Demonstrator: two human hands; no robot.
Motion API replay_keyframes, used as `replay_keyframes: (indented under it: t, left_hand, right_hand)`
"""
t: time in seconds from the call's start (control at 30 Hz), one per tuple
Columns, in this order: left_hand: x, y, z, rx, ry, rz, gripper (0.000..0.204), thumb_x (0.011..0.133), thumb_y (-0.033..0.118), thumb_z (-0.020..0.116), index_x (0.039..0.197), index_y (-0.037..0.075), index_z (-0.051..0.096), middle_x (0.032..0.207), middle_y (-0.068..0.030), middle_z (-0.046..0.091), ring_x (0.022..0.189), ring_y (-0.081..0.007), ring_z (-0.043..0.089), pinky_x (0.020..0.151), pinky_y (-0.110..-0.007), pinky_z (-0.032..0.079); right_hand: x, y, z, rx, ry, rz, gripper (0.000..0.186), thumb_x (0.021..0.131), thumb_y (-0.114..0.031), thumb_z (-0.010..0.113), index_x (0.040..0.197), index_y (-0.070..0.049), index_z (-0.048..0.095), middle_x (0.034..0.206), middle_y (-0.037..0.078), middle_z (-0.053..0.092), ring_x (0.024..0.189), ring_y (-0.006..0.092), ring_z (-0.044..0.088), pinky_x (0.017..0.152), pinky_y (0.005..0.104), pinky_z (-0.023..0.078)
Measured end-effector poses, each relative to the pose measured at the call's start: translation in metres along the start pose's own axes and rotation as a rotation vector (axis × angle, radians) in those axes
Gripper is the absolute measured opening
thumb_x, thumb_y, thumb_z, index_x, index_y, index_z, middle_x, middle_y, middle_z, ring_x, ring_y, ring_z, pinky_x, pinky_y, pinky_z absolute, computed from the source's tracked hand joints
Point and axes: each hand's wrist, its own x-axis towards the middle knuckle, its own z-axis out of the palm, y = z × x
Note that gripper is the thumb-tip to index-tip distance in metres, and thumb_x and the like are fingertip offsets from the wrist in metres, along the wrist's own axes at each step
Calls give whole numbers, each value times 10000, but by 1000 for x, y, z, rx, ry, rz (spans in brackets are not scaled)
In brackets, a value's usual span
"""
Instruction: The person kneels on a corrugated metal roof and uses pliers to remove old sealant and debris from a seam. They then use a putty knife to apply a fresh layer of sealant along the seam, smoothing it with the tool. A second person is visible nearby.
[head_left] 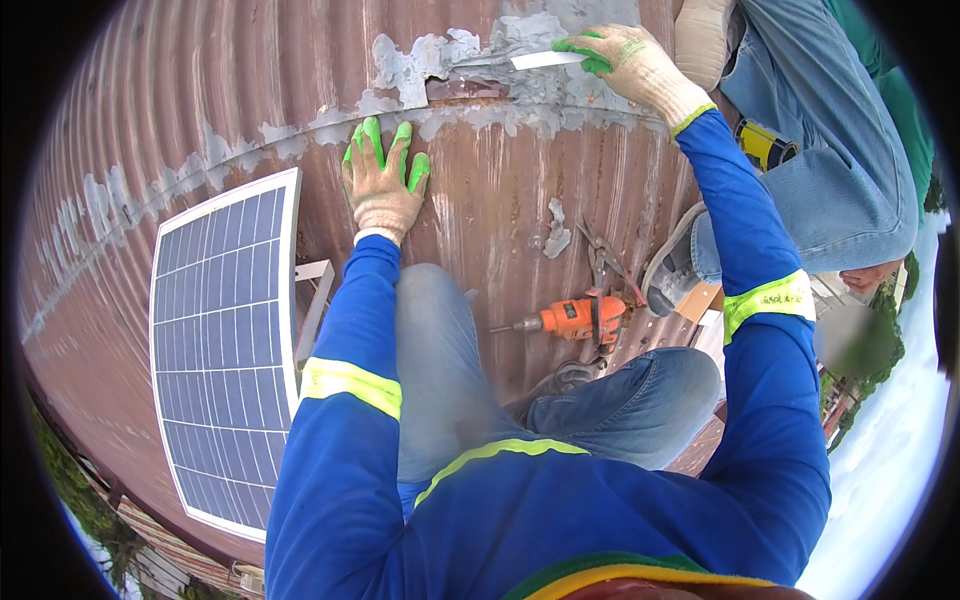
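Pinching one end of a white flat tool [546, 60] in the right hand [632, 68], fingers bent and closed on it, thumb side down, with the far tip pointing left from those fingertips across a grey patch [430, 65]. Holding nothing in the left hand [385, 180]: fingers spread wide, apparently laid palm down on the corrugated roof [480, 190], fingertips just beside the grey seam. Cannot tell from this angle how hard either presses

Could skid off the patch or twist in the grip, mainly from holding only by the end. Might catch the tip on the ragged rim of a bare brown gap [465, 90], just below the tool and between both sets of fingers, and so lift loose flakes. Could lose balance through a slip of the left palm on the ridges. Might bump a co-worker's shoe [703, 42], right beside the right fingers, by swinging the wrist outward, or tip the yellow can [765, 145], lower and further right, with the forearm. Could nudge the orange drill [575, 318], well below the right fingers, by shifting a knee. Might scuff the solar panel [220, 350], below and left of the left fingers, with a careless elbow
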Motion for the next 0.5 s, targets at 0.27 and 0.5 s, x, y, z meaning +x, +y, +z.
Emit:
replay_keyframes:
  t: [0.27, 0.5]
  left_hand:
    - [2, 0, -1, -7, 13, 8, 566, 996, 461, 705, 1522, 275, 611, 1680, -222, 408, 1530, -424, 404, 1259, -581, 322]
    - [3, 2, -2, 7, 6, -10, 568, 979, 468, 717, 1510, 288, 625, 1666, -204, 421, 1515, -417, 417, 1240, -585, 339]
  right_hand:
    - [60, 52, -11, -39, 59, -74, 326, 862, -202, 721, 1166, -287, 804, 988, 124, 757, 922, 364, 724, 785, 530, 565]
    - [82, 69, -25, -29, 75, -97, 371, 870, -169, 711, 1202, -307, 803, 982, 100, 734, 953, 355, 715, 792, 510, 577]
